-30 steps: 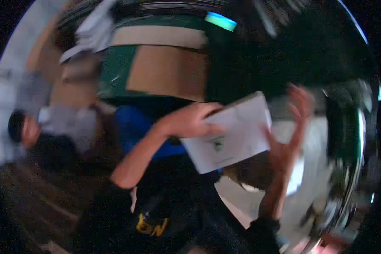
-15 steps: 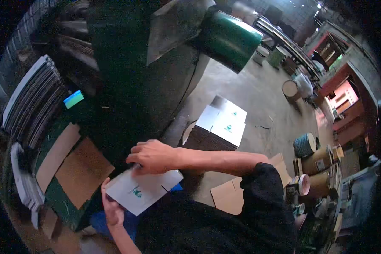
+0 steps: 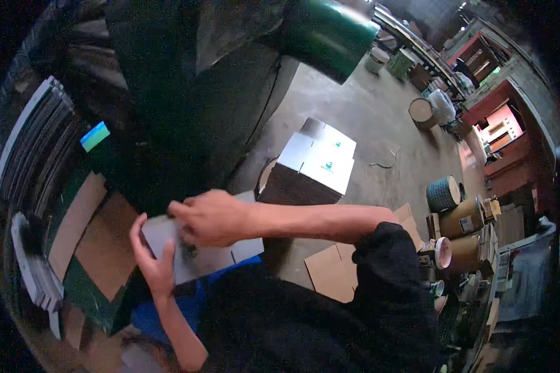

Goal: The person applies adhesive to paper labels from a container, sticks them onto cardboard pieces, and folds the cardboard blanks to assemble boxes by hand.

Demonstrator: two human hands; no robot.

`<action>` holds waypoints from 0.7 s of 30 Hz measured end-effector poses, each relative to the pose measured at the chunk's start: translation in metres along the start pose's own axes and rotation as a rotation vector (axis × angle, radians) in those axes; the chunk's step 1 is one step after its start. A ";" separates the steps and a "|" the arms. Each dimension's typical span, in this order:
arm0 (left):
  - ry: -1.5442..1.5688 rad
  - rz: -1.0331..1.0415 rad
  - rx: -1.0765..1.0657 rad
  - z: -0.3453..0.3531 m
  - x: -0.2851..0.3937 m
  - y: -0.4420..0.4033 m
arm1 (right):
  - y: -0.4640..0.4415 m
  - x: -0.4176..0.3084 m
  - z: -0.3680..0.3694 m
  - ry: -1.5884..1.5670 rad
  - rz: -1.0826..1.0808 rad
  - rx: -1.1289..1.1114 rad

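Note:
A white cardboard box blank [image 3: 214, 264] with a green printed mark and a cut slot lies across my lap, tilted. My left hand [image 3: 154, 264] grips its left end, thumb on the upper face and fingers around the edge. Over its far side reaches my right hand [image 3: 208, 217], fingers curled and slightly blurred. Whatever those fingers pinch is hidden beneath them. The right forearm covers part of the blank. Beyond that arm stands a stack of similar white printed blanks [image 3: 320, 158].
Brown cardboard sheets [image 3: 109, 242] lie on a green surface at left, near a leaning stack of sheets [image 3: 34, 146] and a small lit screen [image 3: 95, 137]. A flattened brown carton [image 3: 330, 270] lies at right. A green drum [image 3: 330, 40] and several spools stand farther off.
The blank has turned and its left end has risen. My left hand has moved up and left with its thumb now on top. My right hand has shifted slightly left.

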State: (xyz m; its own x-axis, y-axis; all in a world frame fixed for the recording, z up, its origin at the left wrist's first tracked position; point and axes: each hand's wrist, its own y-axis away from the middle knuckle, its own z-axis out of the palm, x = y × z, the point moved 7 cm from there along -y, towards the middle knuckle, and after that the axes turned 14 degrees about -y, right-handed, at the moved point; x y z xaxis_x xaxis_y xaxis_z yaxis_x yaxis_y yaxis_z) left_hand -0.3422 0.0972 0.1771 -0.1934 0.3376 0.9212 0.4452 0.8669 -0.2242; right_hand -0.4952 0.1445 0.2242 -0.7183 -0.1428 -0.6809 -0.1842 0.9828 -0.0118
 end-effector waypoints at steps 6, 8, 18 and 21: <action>0.209 -0.100 -0.172 0.032 0.015 -0.004 | 0.026 0.053 -0.053 -0.001 0.253 -0.065; 0.214 -0.123 -0.128 0.025 0.002 -0.001 | 0.044 0.091 -0.101 -0.096 0.176 0.099; 0.136 -0.380 0.037 -0.037 -0.097 0.046 | 0.207 0.359 -0.308 0.017 0.560 0.485; 0.184 -0.407 0.023 -0.029 -0.107 0.049 | 0.231 0.410 -0.308 -0.011 0.640 0.454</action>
State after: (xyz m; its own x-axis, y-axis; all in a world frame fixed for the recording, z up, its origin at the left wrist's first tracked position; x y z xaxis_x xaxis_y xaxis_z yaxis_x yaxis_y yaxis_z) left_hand -0.2745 0.0928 0.0765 -0.1895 -0.1013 0.9766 0.3453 0.9242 0.1629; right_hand -1.0394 0.2768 0.1680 -0.5850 0.4662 -0.6637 0.5575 0.8254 0.0884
